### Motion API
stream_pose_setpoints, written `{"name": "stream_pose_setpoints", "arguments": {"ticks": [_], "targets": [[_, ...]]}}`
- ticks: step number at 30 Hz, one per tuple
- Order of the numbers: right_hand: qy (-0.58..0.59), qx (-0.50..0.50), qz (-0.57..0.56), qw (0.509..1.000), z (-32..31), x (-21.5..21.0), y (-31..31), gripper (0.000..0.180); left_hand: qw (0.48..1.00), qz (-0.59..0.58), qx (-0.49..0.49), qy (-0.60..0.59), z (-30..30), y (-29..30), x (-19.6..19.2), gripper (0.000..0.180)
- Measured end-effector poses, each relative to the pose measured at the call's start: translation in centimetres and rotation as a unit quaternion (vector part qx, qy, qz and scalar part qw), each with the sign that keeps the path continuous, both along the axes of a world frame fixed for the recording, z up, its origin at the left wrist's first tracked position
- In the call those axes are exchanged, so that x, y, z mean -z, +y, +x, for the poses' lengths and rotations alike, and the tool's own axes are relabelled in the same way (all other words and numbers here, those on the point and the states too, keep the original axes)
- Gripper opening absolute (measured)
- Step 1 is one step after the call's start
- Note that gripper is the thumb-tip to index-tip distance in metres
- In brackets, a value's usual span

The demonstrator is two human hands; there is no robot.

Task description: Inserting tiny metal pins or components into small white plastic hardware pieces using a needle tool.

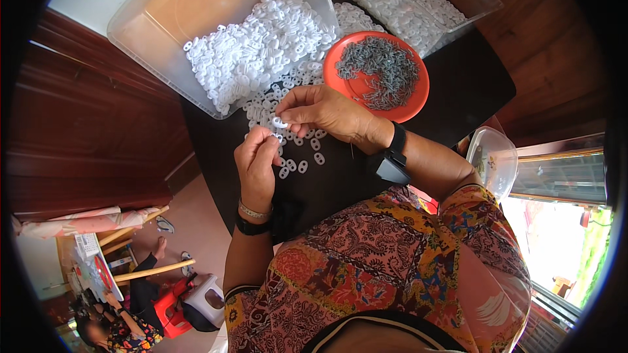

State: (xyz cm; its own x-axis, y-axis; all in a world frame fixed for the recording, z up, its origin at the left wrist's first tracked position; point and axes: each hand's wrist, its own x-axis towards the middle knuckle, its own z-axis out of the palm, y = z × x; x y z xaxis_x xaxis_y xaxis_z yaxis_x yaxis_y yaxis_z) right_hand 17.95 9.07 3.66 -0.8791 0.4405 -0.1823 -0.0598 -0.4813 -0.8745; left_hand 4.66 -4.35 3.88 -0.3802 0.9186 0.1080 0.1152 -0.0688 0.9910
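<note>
My right hand (330,112) pinches a small white oval plastic piece with two holes (279,122) between thumb and fingertips. Just below it, my left hand (255,163) is closed, thumb against fingers, on another white piece (278,138) that is partly hidden. The two hands nearly meet above the dark table (458,82). Loose white two-hole pieces (303,167) lie scattered beneath and around them. Beyond my right hand, an orange plate (331,72) bears a heap of small grey metal pieces (396,82), too small to make out exactly.
A tilted clear bin (176,23) spills white pieces onto the table at far left. Another clear bin (481,1) of them stands far right. A clear tub (494,157) sits right of my arm. At lower left are another person (134,330), a red stool (170,314) and a white stool (206,301).
</note>
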Motion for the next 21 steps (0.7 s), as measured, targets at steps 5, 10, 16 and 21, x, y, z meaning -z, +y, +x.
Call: {"name": "stream_pose_setpoints", "arguments": {"ticks": [5, 10, 16, 21], "targets": [[0.003, 0.009, 0.011, 1.000, -0.02, -0.15, -0.31, 0.012, 1.000, -0.002, -0.001, -0.001, 0.06, -0.07, 0.09, 0.015], [0.011, 0.013, 0.037, 0.999, -0.07, 0.01, -0.26, 0.013, 1.000, -0.003, 0.000, 0.006, 0.01, -0.03, 0.19, 0.015], [0.013, 0.033, 0.135, 0.990, 0.08, -0.27, -0.45, 0.014, 1.000, -0.019, -0.005, 0.008, -0.10, -0.06, 0.24, 0.016], [0.017, 0.035, 0.183, 0.982, 0.02, -0.23, -0.68, 0.014, 1.000, -0.029, 0.002, 0.011, 0.04, 0.04, -0.04, 0.016]]}}
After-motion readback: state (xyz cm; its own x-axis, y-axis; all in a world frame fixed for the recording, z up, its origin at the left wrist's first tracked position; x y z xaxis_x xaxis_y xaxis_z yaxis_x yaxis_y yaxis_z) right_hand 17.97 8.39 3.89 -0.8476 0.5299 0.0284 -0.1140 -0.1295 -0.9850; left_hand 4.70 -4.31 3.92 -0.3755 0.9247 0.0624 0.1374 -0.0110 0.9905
